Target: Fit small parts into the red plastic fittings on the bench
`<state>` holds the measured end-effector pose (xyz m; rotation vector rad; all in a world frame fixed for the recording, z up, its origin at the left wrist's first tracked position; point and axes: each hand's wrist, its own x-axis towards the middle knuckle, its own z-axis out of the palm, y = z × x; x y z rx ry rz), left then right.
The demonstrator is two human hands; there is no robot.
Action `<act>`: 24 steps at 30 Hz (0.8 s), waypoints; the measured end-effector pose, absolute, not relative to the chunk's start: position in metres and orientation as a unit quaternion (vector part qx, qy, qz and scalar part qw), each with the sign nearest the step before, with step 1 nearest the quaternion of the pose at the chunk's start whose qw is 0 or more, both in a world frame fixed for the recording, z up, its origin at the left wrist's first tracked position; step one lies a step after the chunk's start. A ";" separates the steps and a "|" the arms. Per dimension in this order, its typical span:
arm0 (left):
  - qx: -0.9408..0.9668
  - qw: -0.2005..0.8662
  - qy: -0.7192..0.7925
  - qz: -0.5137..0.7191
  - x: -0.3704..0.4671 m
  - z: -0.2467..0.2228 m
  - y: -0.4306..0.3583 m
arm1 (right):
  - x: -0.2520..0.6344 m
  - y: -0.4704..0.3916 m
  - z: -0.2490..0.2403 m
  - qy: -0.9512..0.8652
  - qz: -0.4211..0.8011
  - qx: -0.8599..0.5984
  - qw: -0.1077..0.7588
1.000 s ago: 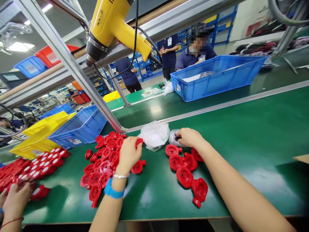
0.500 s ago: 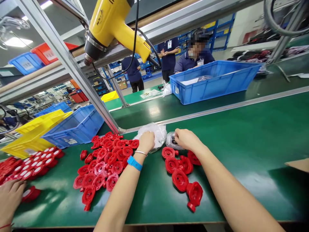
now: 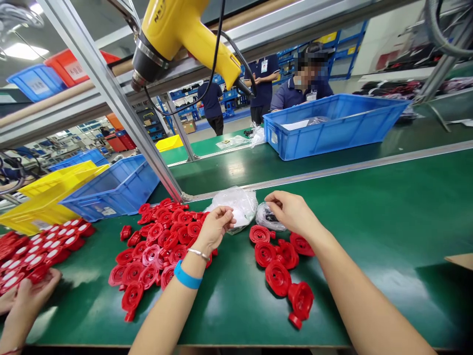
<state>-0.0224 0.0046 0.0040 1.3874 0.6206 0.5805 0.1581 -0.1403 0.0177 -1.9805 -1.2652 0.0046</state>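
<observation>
My left hand [image 3: 216, 227], with a bracelet and a blue wristband, is pinched closed just in front of a clear bag of white pieces [image 3: 238, 204]; whatever its fingertips hold is too small to make out. Over a small clear bag with dark parts [image 3: 269, 217] hangs my right hand [image 3: 291, 209], thumb and fingers together, its contents hidden. Many red round parts [image 3: 151, 254] lie heaped to the left of my left forearm. Several more red parts [image 3: 278, 277] lie between my forearms.
Another person's hands [image 3: 35, 291] hold a red part at the left, by red parts with white discs [image 3: 55, 246]. A yellow heat gun [image 3: 185, 37] hangs overhead. Blue bins [image 3: 332, 128] and yellow bins [image 3: 48, 202] stand behind. People are in the background.
My left hand has drawn back from the white pieces' bag toward me. My right hand has lifted slightly off the small bag. The other person's hands now hold a red part.
</observation>
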 end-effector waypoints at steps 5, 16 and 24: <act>0.508 0.785 0.244 0.256 -0.057 0.015 -0.019 | 0.114 -0.147 0.033 -0.573 0.038 -0.644 0.505; 0.458 0.830 0.177 0.264 -0.074 0.011 -0.047 | 0.067 -0.141 0.028 -0.693 -0.067 -0.431 0.574; 0.403 0.875 0.116 0.244 -0.074 0.000 -0.052 | 0.061 -0.141 0.028 -0.695 -0.076 -0.413 0.584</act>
